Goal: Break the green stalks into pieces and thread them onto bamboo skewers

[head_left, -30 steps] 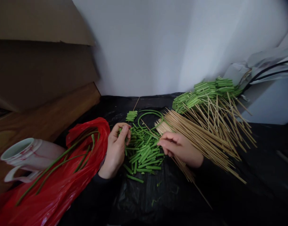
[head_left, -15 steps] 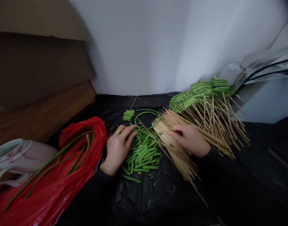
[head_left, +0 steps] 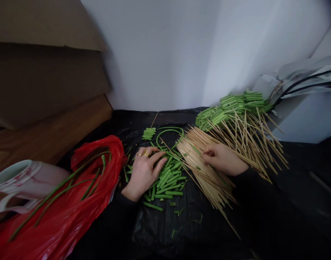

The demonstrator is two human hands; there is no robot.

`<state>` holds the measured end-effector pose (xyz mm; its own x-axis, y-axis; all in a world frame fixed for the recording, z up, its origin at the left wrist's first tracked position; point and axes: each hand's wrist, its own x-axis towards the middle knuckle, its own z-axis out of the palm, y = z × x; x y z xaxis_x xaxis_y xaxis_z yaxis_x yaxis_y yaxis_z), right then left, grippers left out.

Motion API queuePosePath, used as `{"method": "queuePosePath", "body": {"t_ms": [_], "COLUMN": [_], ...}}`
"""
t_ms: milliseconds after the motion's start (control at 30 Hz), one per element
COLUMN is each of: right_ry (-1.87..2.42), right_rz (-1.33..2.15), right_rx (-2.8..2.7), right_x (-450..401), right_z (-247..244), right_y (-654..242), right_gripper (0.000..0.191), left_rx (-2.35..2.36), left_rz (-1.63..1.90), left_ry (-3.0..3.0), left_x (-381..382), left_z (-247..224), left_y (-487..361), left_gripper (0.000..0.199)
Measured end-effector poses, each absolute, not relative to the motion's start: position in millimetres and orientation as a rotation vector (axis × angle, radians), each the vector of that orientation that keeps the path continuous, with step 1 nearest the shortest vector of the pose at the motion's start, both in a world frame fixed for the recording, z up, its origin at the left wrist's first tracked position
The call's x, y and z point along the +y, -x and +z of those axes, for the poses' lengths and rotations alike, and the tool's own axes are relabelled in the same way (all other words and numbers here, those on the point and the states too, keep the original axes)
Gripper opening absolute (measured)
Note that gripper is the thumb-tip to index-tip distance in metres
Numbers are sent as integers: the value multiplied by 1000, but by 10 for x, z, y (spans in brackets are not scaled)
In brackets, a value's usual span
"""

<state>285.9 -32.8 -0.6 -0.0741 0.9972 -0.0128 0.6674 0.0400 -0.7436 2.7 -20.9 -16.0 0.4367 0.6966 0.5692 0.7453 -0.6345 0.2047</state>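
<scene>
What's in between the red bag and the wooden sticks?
Cut green stems, with the left hand over part of them. The head view shows them between the red bag and the sticks.

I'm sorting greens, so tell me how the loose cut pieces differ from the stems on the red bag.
The cut pieces are short; the stems are long. The cut pieces are mostly straight, while the stems curve. The cut pieces lie heaped on the black sheet; the stems on the red bag. Both are green.
</scene>
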Motion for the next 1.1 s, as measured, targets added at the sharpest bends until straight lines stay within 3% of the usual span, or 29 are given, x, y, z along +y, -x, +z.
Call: {"method": "queuePosePath", "body": {"t_ms": [100, 200, 467, 600, 833, 1100], "right_ry": [1377, 1173, 855, 813, 716, 714], "right_rz": [1270, 1409, 1425, 1568, 1547, 1467], "right_rx": [-1433, -1141, -807, -943, -1104, -1101], "right_x": [-352, -344, -271, -356, -476, -501], "right_z": [73, 123, 107, 73, 83, 144], "right_y": [-2841, -2876, -2951, -2732, -2548, -2496], "right_gripper": [21, 25, 14, 21, 16, 18], "left_rx": [-1324, -1336, -1343, -1290, -1291, -1348], "left_rz": [-964, -951, -1024, -1246, -1668, -1593], "left_ry": [2617, 2636, 2594, 2568, 2759, 2871], "left_x": [-216, -216, -243, -287, -416, -470], "left_z": [-166, -175, -147, -111, -31, 13], "left_y": [-31, -35, -51, -65, -148, -148], "left_gripper": [26, 27, 25, 20, 17, 24]}}
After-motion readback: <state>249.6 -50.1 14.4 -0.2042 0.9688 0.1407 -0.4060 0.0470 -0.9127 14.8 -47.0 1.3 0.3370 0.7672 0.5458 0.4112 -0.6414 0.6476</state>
